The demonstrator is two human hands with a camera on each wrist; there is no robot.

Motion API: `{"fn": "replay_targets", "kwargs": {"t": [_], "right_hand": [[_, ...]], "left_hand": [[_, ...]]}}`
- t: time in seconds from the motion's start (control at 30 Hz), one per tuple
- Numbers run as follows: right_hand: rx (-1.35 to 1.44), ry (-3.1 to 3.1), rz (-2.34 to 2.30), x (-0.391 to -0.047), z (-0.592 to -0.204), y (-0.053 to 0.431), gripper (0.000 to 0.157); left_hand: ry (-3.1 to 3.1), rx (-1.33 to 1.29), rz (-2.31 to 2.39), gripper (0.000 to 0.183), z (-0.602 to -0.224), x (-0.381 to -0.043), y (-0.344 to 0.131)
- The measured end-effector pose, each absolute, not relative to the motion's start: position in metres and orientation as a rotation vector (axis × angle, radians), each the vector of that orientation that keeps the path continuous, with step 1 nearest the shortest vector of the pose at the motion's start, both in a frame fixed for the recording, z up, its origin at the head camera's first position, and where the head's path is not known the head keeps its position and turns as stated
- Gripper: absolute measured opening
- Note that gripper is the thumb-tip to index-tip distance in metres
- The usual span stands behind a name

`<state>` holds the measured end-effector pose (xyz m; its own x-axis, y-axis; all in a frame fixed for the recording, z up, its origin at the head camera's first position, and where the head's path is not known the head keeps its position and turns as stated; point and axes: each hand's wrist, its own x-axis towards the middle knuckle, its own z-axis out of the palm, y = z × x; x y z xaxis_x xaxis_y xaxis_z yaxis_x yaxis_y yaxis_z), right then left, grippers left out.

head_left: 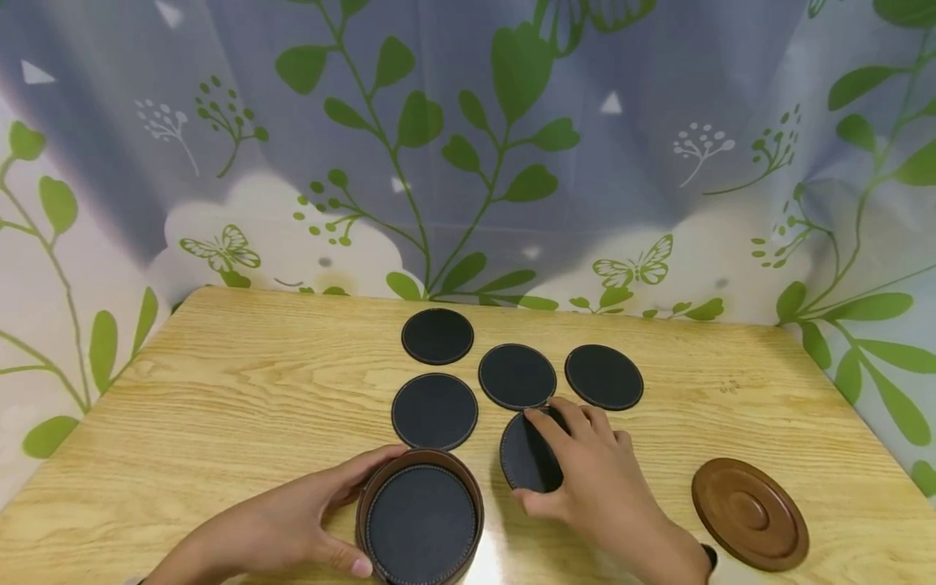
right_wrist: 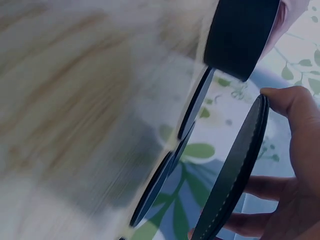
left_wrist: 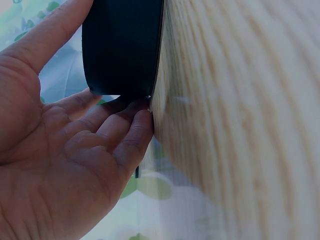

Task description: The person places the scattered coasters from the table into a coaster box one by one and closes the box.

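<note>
My left hand (head_left: 281,520) holds a round, brown-rimmed coaster holder (head_left: 478,508) at its left side, thumb near and fingers at the far side. Inside it lies a black stitched coaster (head_left: 420,524). The left wrist view shows the holder's dark side wall (left_wrist: 122,50) standing on the table. Just right of the holder, my right hand (head_left: 603,475) grips another black coaster (head_left: 522,455) by its edge, thumb on the near side and fingers on the far side. In the right wrist view this coaster (right_wrist: 235,165) is raised off the tabletop, a gap beneath it.
Several black coasters lie flat on the wooden table (head_left: 256,382) beyond my hands, among them a far left coaster (head_left: 437,335) and a far right coaster (head_left: 604,376). A brown round lid (head_left: 778,536) lies at the right. A leaf-print curtain (head_left: 453,203) hangs behind the table.
</note>
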<state>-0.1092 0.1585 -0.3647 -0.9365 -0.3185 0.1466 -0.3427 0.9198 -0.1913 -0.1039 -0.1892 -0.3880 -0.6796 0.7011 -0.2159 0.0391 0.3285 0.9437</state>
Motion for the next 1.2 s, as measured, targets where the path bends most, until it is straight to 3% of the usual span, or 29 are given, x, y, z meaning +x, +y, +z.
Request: {"fn": "replay_targets", "kwargs": {"t": [0.43,0.77,1.2], "right_hand": [[0.649,-3.009,0.455,-0.1,-0.358,0.114,0.086],[0.866,-3.047,0.416,-0.093,-0.362,0.076,0.084],[0.938,-3.121,0.286,-0.088,-0.366,0.048,0.089]], "left_hand": [[2.006,0.649,1.356,0.1,-0.388,-0.105,-0.19],[2.024,0.592,1.34,0.102,-0.389,-0.105,-0.19],[2.022,0.6,1.344,0.105,-0.391,-0.106,-0.192]]}}
